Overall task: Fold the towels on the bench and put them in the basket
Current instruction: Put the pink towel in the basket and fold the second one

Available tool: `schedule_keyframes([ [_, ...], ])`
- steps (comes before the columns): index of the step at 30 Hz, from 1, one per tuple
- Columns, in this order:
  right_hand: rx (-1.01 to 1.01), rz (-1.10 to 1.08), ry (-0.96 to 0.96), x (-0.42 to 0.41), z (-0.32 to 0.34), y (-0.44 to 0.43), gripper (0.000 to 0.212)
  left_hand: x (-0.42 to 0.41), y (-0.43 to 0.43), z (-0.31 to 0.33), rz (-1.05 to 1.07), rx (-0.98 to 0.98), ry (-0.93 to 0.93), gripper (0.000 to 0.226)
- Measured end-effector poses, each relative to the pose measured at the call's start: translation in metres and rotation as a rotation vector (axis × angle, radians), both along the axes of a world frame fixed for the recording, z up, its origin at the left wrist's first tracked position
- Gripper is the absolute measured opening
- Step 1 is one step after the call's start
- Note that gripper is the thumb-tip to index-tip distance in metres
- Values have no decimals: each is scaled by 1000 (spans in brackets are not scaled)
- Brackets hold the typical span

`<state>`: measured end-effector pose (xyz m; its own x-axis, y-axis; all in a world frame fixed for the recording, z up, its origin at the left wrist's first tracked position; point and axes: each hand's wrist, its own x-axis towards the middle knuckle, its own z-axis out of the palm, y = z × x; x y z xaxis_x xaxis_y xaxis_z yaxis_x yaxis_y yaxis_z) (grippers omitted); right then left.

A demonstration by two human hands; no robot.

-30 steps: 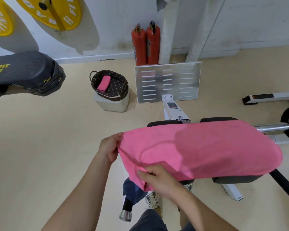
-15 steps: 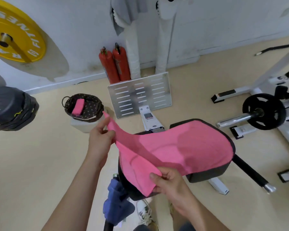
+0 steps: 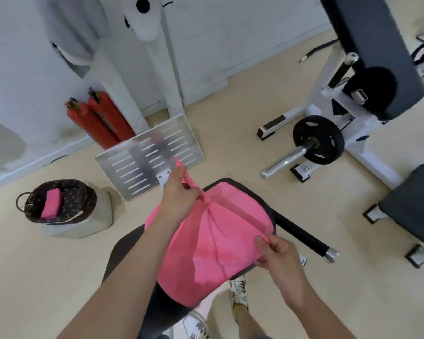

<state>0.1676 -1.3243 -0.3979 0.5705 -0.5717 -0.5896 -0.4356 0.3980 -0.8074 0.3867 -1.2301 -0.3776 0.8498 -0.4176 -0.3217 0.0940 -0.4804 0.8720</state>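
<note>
— Over the black padded desk (image 3: 264, 206) at the centre of the scene, what are your hands doing?

— Your left hand (image 3: 179, 194) is clenched on one corner of the bright pink cloth towel (image 3: 213, 243), lifting it at the far side so the fabric gathers into a ridge running down from your fingers. Your right hand (image 3: 277, 253) pinches the towel's right edge at the near right of the desk.

— And where is the towel itself?

— It drapes across the desk's pad, covering most of it, with the near end hanging over the pad's near edge. Black padding shows along the far and right rim.

— Where is the basket?

— You'll find the dark woven basket with a dotted lining (image 3: 59, 201) on the floor to the left, sitting on a pale grey block (image 3: 88, 221), well apart from the desk. A folded pink towel (image 3: 51, 203) already lies inside it.

— Anything else around you?

— A slotted silver metal plate (image 3: 149, 155) lies just beyond your left hand, two red fire extinguishers (image 3: 101, 121) lean at the far wall, and a black weight plate on a chrome bar (image 3: 318, 140) sits to the right.
</note>
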Motion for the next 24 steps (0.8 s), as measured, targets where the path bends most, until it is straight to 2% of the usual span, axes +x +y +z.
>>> schedule_keyframes([
  [2, -136, -23, 43, 0, -19, -17, 23, 4, -27, -11, -92, 76, -53, 43],
  [5, -411, 88, 197, 6, -45, -38, 31, 5, -56, -34, -282, 277, -162, 34],
  [7, -525, 161, 293, 9, -57, -47, 25, 0, -63, -51, -477, 528, -289, 57],
  [8, -564, 179, 320, 9, -62, -49, 19, -5, -64, -57, -577, 592, -373, 63],
  [11, -572, 152, 326, 6, -74, -53, 7, -25, -67, -68, -813, 470, -519, 43],
  [13, -581, 127, 294, 4, -76, -54, 5, -35, -71, -71, -880, 391, -552, 32],
  [19, -548, 99, 303, 5, -77, -57, 5, -30, -85, -75, -912, 356, -483, 22],
  [22, -556, 123, 320, 7, -75, -60, 13, -20, -95, -72, -1017, 384, -419, 12],
  [24, -568, 122, 326, 8, -75, -60, 19, -14, -100, -71, -1116, 427, -449, 7],
])
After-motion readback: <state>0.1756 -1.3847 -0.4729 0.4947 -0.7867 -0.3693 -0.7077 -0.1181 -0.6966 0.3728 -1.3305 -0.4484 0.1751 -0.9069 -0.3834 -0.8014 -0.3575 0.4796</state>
